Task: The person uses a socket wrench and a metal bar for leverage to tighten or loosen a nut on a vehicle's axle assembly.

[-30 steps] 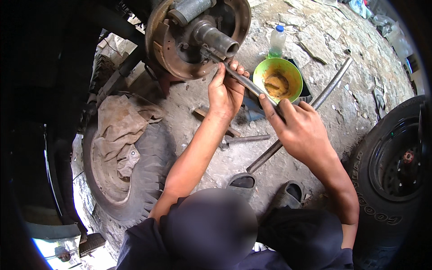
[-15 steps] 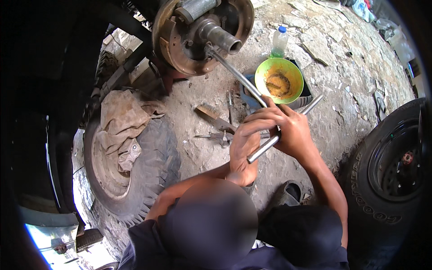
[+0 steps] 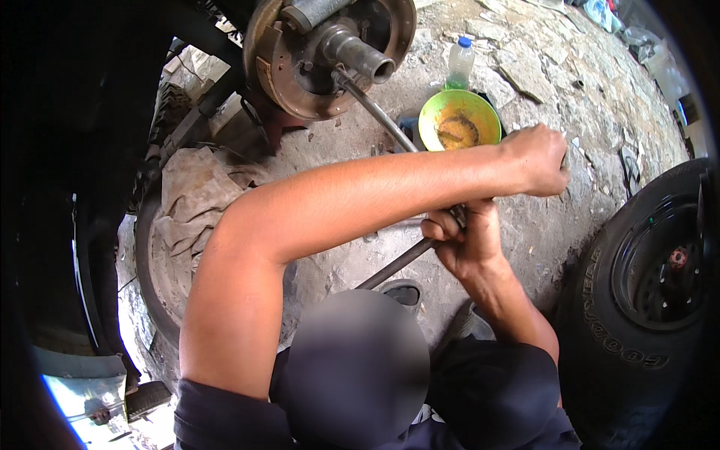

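Note:
A long steel T-handle wrench (image 3: 379, 116) runs from the rusty brake drum assembly (image 3: 296, 97) down towards me. Its crossbar (image 3: 399, 262) slants from lower left to upper right. My right hand (image 3: 472, 240) is closed round the wrench near where shaft and crossbar meet. Reaching across from the left, my left hand (image 3: 536, 161) is a fist in line with the crossbar's far end; the bar inside it is hidden. My left forearm covers part of the shaft and the floor behind it. The hub's hollow spindle (image 3: 360, 58) sticks out above the wrench tip.
Beyond my left forearm sits a green bowl (image 3: 491, 120) with orange residue, beside a blue-capped bottle (image 3: 461, 67). A large tyre (image 3: 600, 330) stands at right. Another wheel at left carries a brown cloth (image 3: 195, 195). A sandal (image 3: 630, 169) lies on the rough stone floor.
My left hand has swung from the middle of the wrench to the crossbar's far right end, its forearm now spanning the view. The crossbar has turned slightly and extends further towards me.

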A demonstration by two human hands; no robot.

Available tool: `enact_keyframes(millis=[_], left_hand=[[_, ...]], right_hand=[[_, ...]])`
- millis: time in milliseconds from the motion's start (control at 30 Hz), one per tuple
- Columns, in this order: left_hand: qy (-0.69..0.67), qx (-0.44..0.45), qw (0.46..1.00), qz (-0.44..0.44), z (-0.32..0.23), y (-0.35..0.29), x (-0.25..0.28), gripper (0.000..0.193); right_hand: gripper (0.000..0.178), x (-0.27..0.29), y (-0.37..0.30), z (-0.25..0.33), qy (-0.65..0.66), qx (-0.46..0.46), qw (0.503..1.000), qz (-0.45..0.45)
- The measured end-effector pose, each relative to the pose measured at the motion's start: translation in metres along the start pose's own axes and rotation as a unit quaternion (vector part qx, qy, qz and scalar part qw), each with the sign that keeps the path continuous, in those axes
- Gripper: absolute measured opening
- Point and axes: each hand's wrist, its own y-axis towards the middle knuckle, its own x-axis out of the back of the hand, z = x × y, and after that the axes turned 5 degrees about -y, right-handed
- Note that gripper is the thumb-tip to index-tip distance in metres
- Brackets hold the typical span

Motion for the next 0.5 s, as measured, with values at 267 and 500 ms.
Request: enact_keyframes(millis=[267, 500], left_hand=[[-0.077, -0.219, 0.909, -0.345, 0.005, -0.121, 0.048, 0.032], [-0.529, 0.115, 0.615, -0.574, 0.082, -0.151, 0.004, 0.035]], right_hand=[[0.024, 0.019, -0.037, 0.027, -0.539, 0.223, 0.811, 0.032], [0.063, 0.020, -0.007, 0.028, -0.804, 0.384, 0.453, 0.036]])
